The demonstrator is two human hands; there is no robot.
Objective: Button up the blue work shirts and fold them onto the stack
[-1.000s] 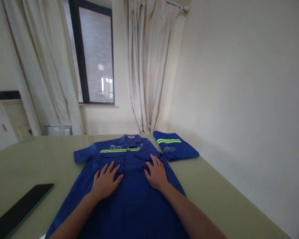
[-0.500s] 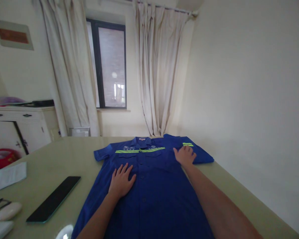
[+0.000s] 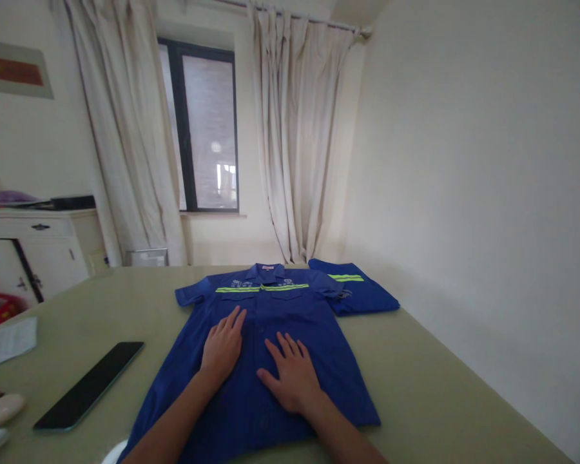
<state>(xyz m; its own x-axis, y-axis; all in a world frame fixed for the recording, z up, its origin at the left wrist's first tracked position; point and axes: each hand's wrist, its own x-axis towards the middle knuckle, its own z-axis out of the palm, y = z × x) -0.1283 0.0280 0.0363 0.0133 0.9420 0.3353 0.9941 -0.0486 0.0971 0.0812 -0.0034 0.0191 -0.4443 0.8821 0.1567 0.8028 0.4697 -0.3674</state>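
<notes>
A pale green table is filling the foreground, its right side running along a plain cream wall. Beyond it, 2 pale curtains are flanking a dark-framed window, and a white cabinet is standing at far left. A blue short-sleeved shirt is lying flat mid-table, front up, its collar pointing toward the window. Its long axis is running nearly straight away from the person, the hem nearest. A folded blue garment is lying beside the right-hand sleeve. The left hand is resting on the shirt, fingers extended and nearly together; the right hand is lying lower, fingers and thumb spreading wide. Both are touching cloth without gripping.
</notes>
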